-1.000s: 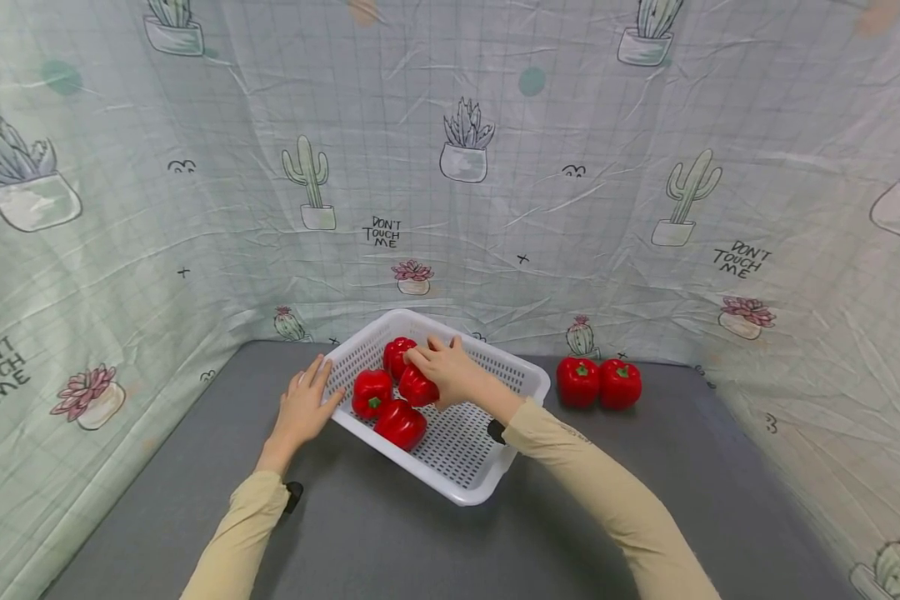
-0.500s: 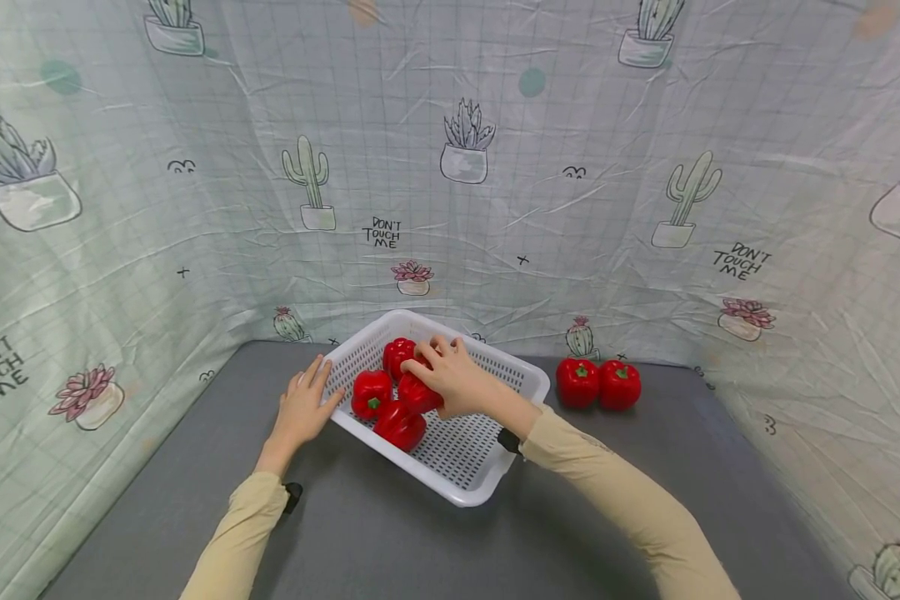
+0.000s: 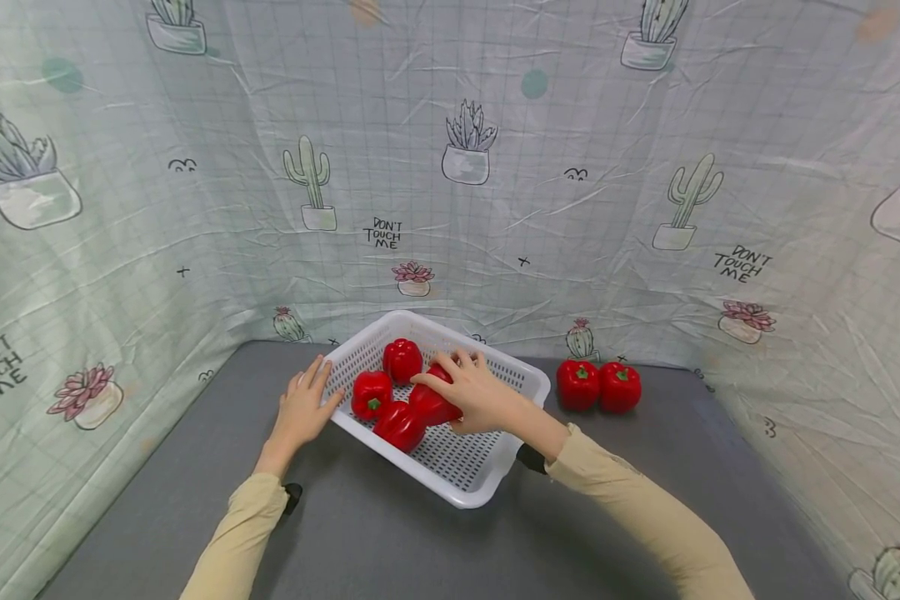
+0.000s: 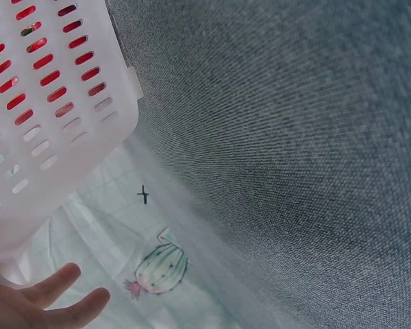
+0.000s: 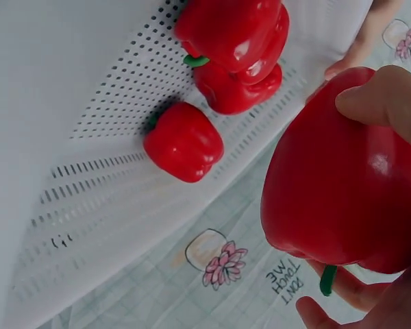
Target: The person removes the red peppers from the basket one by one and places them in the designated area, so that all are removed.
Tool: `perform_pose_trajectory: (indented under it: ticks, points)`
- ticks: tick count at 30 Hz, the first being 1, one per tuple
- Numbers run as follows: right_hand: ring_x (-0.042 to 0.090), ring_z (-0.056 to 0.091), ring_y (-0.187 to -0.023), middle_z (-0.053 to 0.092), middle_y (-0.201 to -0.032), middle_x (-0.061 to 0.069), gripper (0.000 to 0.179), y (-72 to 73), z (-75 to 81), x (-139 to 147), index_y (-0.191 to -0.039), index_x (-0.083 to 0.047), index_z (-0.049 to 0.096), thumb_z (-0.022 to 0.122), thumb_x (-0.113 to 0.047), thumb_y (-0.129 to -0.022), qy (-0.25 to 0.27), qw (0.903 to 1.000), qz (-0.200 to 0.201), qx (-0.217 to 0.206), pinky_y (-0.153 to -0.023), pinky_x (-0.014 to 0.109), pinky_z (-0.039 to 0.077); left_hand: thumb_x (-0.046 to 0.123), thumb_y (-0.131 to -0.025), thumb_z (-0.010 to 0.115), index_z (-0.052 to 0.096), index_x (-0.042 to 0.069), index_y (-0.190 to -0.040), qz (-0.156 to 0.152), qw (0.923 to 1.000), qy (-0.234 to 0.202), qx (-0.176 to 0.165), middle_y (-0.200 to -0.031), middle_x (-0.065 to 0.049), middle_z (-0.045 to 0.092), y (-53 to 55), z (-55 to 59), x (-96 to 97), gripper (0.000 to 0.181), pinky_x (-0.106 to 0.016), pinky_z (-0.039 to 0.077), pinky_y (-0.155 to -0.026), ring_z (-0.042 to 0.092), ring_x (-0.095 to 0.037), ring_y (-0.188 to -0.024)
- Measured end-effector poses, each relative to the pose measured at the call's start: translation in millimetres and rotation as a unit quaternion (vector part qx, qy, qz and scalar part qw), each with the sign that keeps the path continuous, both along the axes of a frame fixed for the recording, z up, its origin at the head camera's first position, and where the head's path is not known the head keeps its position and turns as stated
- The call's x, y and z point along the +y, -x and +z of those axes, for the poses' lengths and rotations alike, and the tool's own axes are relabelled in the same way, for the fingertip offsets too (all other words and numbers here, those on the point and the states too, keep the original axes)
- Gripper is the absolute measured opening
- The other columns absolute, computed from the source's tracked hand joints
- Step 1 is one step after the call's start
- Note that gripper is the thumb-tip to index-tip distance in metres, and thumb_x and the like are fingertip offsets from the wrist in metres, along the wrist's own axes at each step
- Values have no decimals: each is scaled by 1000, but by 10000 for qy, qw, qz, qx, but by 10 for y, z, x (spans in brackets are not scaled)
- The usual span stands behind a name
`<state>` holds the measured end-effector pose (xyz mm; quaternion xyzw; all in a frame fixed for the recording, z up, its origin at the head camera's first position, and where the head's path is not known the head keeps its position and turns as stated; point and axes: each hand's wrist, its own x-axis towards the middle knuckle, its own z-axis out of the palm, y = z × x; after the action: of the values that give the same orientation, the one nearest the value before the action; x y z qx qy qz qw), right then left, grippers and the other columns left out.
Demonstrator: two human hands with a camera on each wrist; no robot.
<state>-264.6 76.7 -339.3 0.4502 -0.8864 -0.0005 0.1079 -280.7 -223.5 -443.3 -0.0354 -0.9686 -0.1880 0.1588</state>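
In the head view, my right hand [image 3: 480,396] grips a red bell pepper [image 3: 432,400] above the white perforated basket [image 3: 461,498]. The right wrist view shows this pepper [image 5: 335,185] close up, its green stem pointing down in that picture, thumb and fingers on opposite sides. Three other red bell peppers are in the basket: one at the back [image 3: 402,360], one at the left [image 3: 371,393], and one at the front [image 3: 399,428]. My left hand [image 3: 303,408] rests against the basket's left rim with fingers extended; the left wrist view catches only some fingers [image 4: 58,301].
Two more red bell peppers, a left one [image 3: 577,385] and a right one [image 3: 620,387], stand side by side to the basket's right. The grey table [image 3: 390,542] meets a cactus-print curtain [image 3: 525,242] at the back and sides.
My right hand has shifted right and slightly nearer with its pepper, lifting it away from the back pepper, which now shows fully. The left hand and basket have stayed put.
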Motion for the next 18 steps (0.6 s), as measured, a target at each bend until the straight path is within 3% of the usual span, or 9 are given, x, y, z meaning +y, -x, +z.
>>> perform_pose_trajectory:
  ticks: [12, 18]
  points:
    - [21, 40, -107, 49, -120, 0, 79, -167, -47, 196, -124, -22, 42, 80, -39, -56, 509, 9983, -171, 230, -82, 41, 40, 35, -88, 48, 32, 3, -138, 3, 10000, -33, -14, -145, -20, 24, -20, 26, -7, 62, -69, 27, -88, 27, -47, -123]
    - [22, 39, -106, 48, -120, 2, 73, -241, -107, 250, -119, -23, 45, 81, -36, -56, 892, 9955, -325, 45, -82, 44, 41, 34, -87, 49, 32, 3, -137, 37, 10000, 4, 32, -144, -20, 25, -13, 19, 9, 61, -69, 28, -87, 28, -47, -123]
